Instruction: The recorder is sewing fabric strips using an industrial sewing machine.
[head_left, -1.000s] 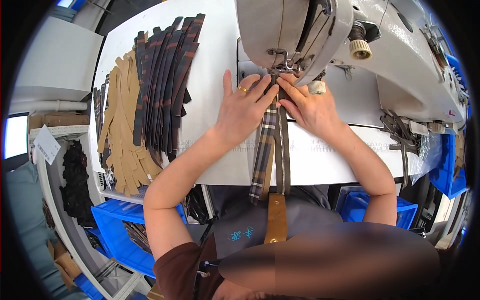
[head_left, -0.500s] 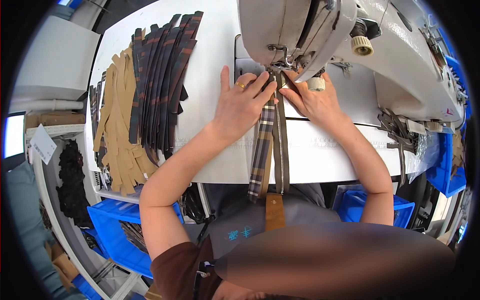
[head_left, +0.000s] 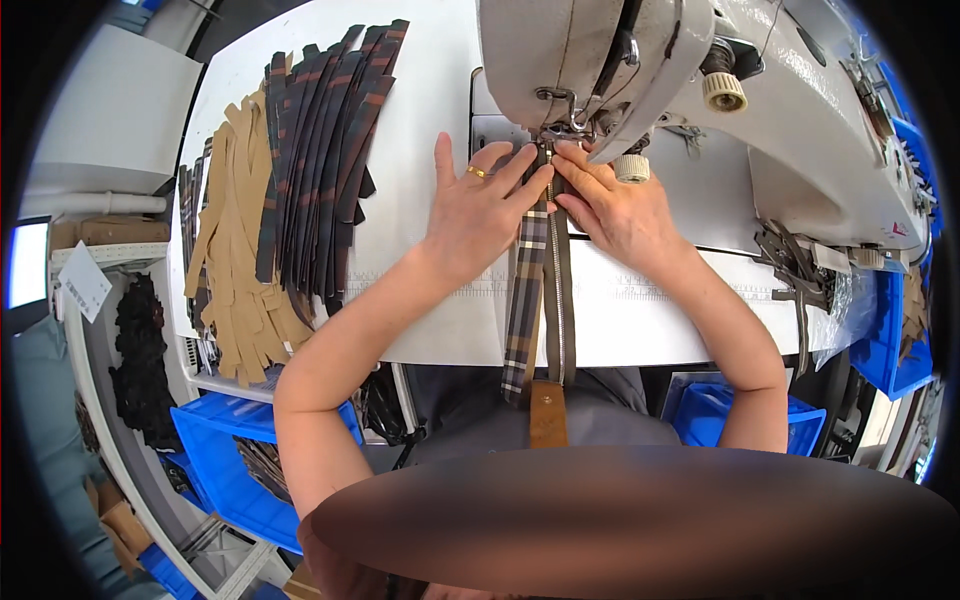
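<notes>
Under the sewing machine's needle area (head_left: 568,130), a long zipper (head_left: 560,300) with dark tape and metal teeth runs toward me beside a plaid fabric strip (head_left: 524,310) with a tan edge. My left hand (head_left: 468,215) holds the plaid strip near the presser foot; its thumb tip shows at the strip's right edge, while the outer fingers spread over the table. From the right, my right hand (head_left: 630,215) grips the zipper tape's edge with fingers and thumb close to the needle. The machine head hides the stitching spot. Both lower ends hang over the table's front edge.
Dark plaid strips (head_left: 325,170) and tan strips (head_left: 235,240) lie piled on the left of the white table (head_left: 420,335). More dark zipper pieces (head_left: 795,265) lie at right. Blue bins (head_left: 225,470) stand below the table. The machine arm (head_left: 830,130) overhangs the right side.
My right fingers have shifted left onto the zipper tape, beside the left fingertips. The strip's lower end has swung slightly right. My left hand stays nearly in place.
</notes>
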